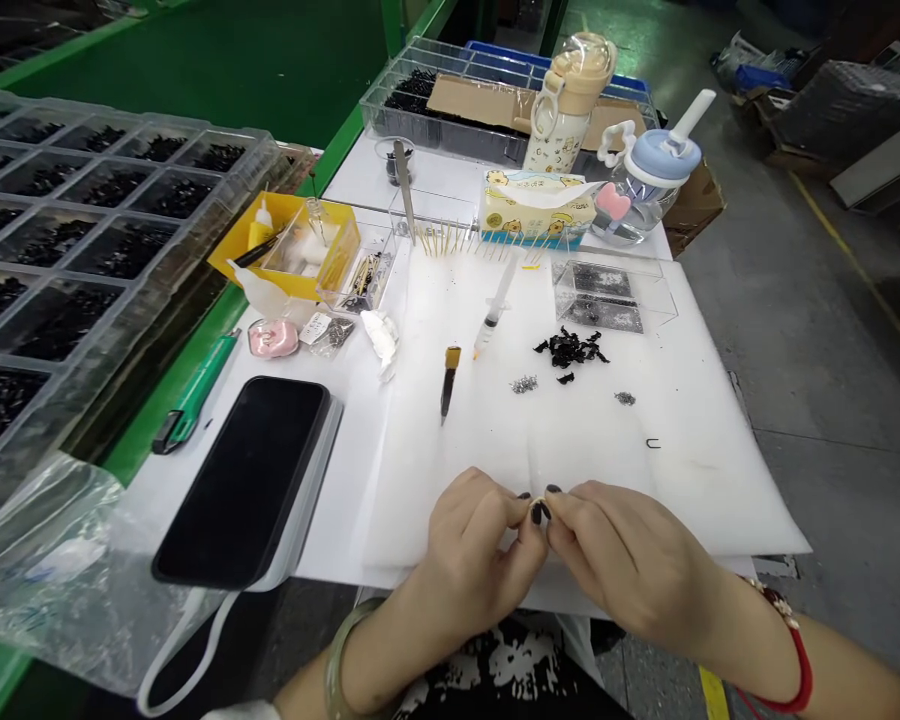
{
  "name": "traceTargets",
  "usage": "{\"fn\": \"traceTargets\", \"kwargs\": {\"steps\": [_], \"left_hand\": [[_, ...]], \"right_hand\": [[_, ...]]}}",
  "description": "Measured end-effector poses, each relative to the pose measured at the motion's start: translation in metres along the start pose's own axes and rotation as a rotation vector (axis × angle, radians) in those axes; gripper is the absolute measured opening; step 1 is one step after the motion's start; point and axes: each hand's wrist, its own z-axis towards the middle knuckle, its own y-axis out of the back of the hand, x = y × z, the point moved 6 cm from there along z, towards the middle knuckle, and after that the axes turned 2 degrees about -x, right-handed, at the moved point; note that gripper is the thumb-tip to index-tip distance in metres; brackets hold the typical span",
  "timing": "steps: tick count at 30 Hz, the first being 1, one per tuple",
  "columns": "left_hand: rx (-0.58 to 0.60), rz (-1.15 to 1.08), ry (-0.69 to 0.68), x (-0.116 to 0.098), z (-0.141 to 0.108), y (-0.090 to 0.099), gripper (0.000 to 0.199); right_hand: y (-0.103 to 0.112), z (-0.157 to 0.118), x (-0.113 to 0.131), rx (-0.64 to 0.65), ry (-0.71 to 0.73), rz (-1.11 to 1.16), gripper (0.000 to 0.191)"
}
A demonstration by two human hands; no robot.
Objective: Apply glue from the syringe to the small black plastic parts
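My left hand point(480, 545) and my right hand point(626, 555) meet over the front edge of the white foam sheet point(690, 500). Both are closed, thumbs and fingertips pinched together around something tiny; a pale sliver shows between the nails, but its kind is unclear. Beyond the hands lie tweezers point(449, 385) with a yellowish end and a syringe point(496, 308). A pile of small black parts point(572, 348) sits farther right, with two little heaps of tiny grey pieces point(524, 384) nearby. A small black U-shaped piece point(652, 443) rests alone right of them.
A phone point(244, 480) and a green cutter point(199, 390) lie at left, beside a yellow bin point(285, 285). Compartment trays point(127, 220) of black parts stand far left. A tissue pack point(536, 210), a bottle point(559, 130) and a blue-lidded cup point(656, 165) stand at the back.
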Motion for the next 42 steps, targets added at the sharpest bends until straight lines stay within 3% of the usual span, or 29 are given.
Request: {"fn": "traceTargets", "kwargs": {"steps": [4,9,15,20,26,35,42], "left_hand": [[0.011,-0.026,-0.016,-0.002,0.000,-0.001,0.021],[0.046,-0.076,0.022,0.001,-0.001,0.000,0.020],[0.273,-0.292,0.145,0.006,0.002,-0.003,0.018],[0.410,-0.513,0.250,0.010,0.003,-0.006,0.010],[0.331,-0.509,0.324,0.014,0.001,-0.005,0.011],[0.279,-0.458,0.257,0.011,-0.001,-0.003,0.012],[0.168,-0.355,0.135,0.006,0.003,-0.001,0.017]], "right_hand": [[0.001,-0.002,0.002,-0.027,-0.038,-0.026,0.007],[0.007,-0.005,-0.004,0.004,0.016,-0.009,0.012],[0.018,-0.009,-0.017,0.084,0.031,0.137,0.028],[0.021,-0.018,-0.022,0.145,-0.099,0.340,0.032],[0.018,-0.015,-0.023,0.087,-0.155,0.324,0.016],[0.018,-0.011,-0.020,0.023,-0.081,0.207,0.012],[0.009,-0.010,-0.010,-0.107,-0.144,0.157,0.006]]}}
